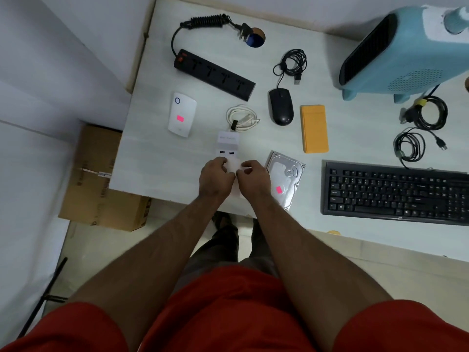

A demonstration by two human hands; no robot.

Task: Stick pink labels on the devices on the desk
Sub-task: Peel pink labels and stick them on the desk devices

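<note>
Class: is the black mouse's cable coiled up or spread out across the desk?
Coiled. The cable sits bundled in loops behind the mouse, its USB plug lying free beside the bundle.

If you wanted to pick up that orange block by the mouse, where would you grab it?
Probably across its two long edges, from above. The orange block lies flat on the desk, long and narrow, with bare space between it and the mouse, so fingers likely fit down either side.

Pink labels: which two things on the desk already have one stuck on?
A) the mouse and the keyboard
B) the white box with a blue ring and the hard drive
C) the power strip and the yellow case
B: a pink label shows on the white box and on the hard drive.
</note>
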